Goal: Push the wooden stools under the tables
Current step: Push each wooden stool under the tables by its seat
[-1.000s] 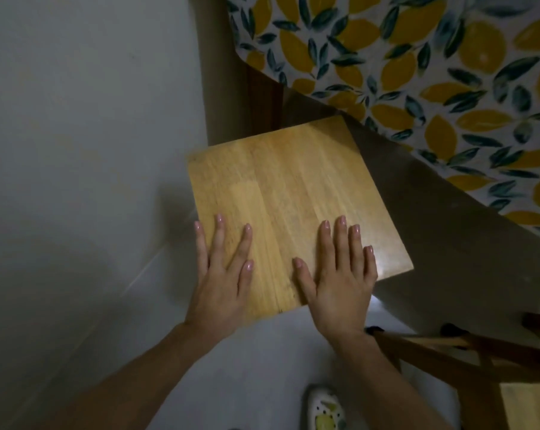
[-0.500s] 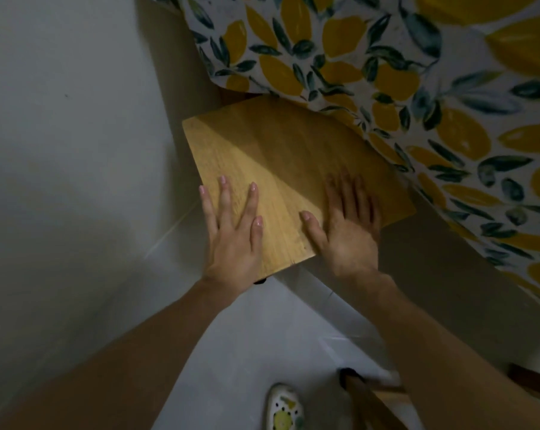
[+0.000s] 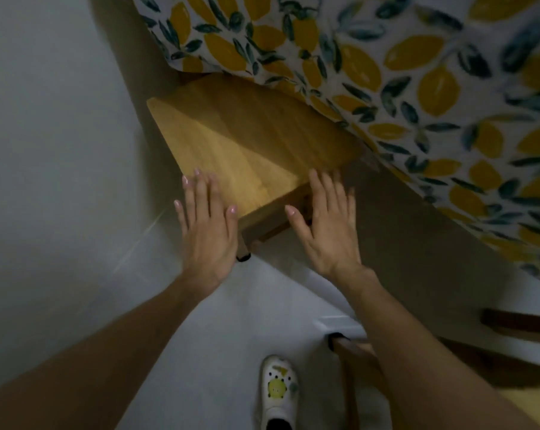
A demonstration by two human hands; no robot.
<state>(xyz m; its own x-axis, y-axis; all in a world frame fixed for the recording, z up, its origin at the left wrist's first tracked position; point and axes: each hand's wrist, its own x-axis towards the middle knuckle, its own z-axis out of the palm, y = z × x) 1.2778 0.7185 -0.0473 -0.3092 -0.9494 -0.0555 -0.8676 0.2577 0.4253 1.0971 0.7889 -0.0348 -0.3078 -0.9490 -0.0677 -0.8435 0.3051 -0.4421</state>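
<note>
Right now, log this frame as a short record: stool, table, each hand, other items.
stool: wooden stool, far edge under the lemon-print tablecloth, near part still showing
left hand: left hand open, flat, at the seat's near left corner
right hand: right hand open, by the near right edge
other: second stool lower right; white clog on the floor

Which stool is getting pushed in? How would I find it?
Find the lemon-print tablecloth along the top. The wooden stool sits half beneath its hanging edge, just beyond the left hand and right hand. Unlike the other stool by the white shoe, its square seat shows.
</note>
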